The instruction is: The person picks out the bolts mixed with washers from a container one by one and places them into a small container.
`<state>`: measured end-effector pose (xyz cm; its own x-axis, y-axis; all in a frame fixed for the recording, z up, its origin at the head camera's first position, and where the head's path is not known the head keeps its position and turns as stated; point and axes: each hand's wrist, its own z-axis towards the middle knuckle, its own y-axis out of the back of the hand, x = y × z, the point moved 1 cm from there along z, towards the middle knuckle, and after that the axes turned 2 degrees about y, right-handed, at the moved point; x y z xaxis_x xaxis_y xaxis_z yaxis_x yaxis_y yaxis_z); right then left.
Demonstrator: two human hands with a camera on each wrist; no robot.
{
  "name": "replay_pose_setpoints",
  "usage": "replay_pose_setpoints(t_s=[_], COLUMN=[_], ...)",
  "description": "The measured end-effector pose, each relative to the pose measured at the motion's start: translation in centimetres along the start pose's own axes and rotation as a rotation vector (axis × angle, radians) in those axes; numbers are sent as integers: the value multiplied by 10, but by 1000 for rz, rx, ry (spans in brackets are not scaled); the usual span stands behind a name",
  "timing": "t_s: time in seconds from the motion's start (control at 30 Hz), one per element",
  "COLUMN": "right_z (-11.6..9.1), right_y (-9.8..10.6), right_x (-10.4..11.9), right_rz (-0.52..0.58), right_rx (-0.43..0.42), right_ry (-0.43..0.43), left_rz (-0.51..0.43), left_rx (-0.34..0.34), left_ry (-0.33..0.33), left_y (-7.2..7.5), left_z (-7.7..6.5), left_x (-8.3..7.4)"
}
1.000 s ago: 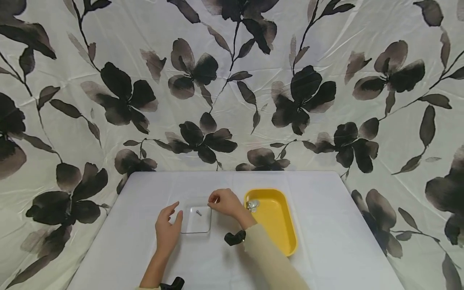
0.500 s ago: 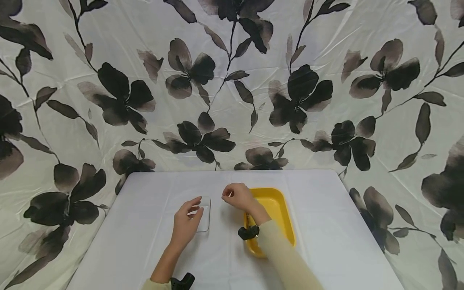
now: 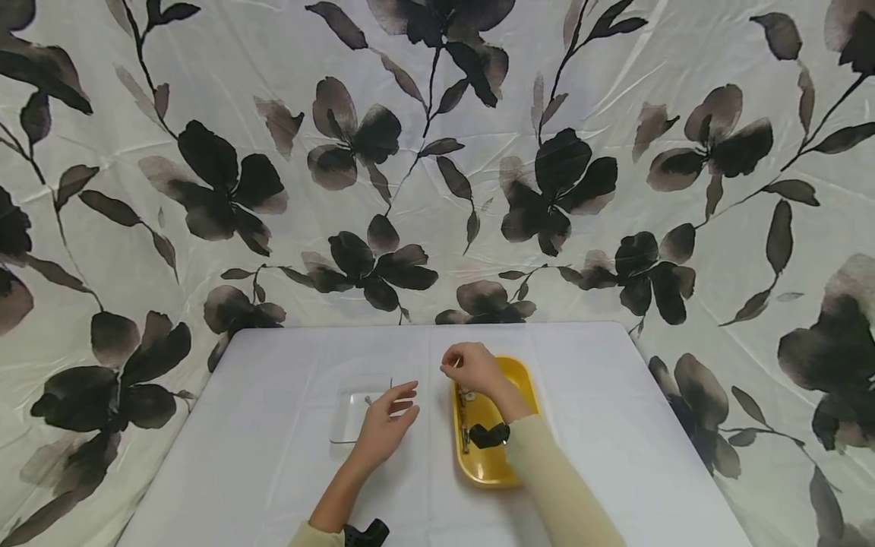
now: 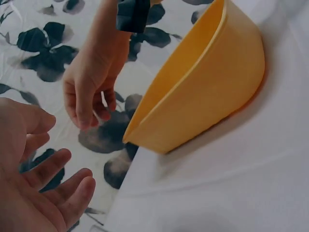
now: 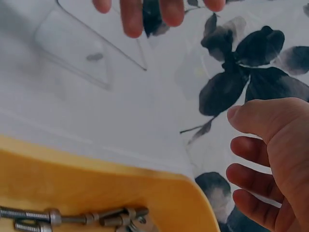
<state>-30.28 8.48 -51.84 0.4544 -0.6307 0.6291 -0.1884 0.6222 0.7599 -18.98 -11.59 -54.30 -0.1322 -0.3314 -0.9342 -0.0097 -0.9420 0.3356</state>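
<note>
Above the far left corner of the yellow tray (image 3: 495, 475) hovers my right hand (image 3: 475, 368), its fingers loosely bent. In the right wrist view its thumb (image 5: 253, 116) stands apart from the fingers, with nothing seen between them. My left hand (image 3: 388, 429) hangs by the right side of the clear square box (image 3: 342, 441), fingers spread and holding nothing. A small grey screw (image 3: 368, 399) shows inside the box, partly behind the left hand. Along the tray's left wall lie metal bolts (image 5: 24, 214) with nuts, beside flat metal pieces (image 5: 142, 223).
A white cloth covers the table (image 3: 260, 433). Behind it hangs a white curtain (image 3: 437, 190) with dark flowers. The tray's raised wall (image 4: 212, 92) stands between its hardware and the left hand.
My right hand has moved right, from the clear box's edge to over the tray's corner. My left hand has moved right across the box to its right side.
</note>
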Motion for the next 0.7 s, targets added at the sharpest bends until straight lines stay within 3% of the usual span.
replay_pose_setpoints(t_s=[0.2,0.37,0.5,0.7], right_z=[-8,-14,-19,-24], right_y=[6,8,8,4], right_x=[-12,-23,-31,-43], right_rz=[-20,-11,-1,-8], right_rx=[-35,-50,-28,20], right_ry=[2,11,-16,-74], left_rz=[-67,-151,-192,-258], left_rx=[97,176,229,282], left_ry=[58,161,235,272], left_y=[-16,-29,-41,-57], left_z=[5,6,4,-3], left_x=[5,13,16,21])
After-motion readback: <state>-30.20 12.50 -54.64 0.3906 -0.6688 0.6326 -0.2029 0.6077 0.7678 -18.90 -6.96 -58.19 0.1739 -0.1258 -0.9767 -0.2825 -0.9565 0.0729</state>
